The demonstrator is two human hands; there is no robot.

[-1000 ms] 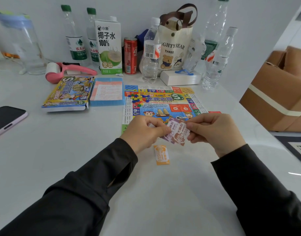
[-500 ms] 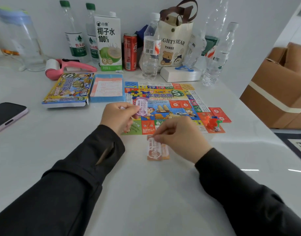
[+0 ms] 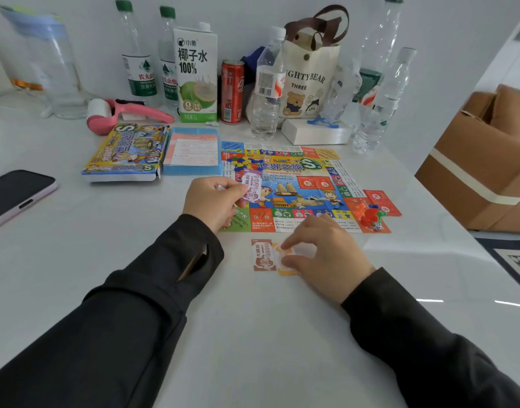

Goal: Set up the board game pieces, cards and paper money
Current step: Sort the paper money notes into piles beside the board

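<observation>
Two dark sleeves reach in over the white counter. Nearest, the right hand is lowered onto the counter just in front of the game board. Its fingers are curled, and the tips of forefinger and thumb are set on two pieces of paper money. One is a brown note lying flat; the other is an orange note partly covered by it and by the hand. Whether this grip pinches a note or only touches it I cannot tell.

A little further off and to the left, the left hand is raised over the board's near left corner. Its grip is closed, thumb and fingers pinching a purple note that stands up from the fingers.

The board lies flat and open. On its near right corner stands a cluster of red playing pieces with a small die just beside it. Red cards lie at the board's right edge. A heap of small coloured tokens sits on the far left of the board.

Left of the board lie a blue tray holding a printed sheet and, beside it, the game box. A phone lies well apart at the counter's left edge. At the back stand a clear water bottle, a coconut-water carton, a red can and a tote bag.
</observation>
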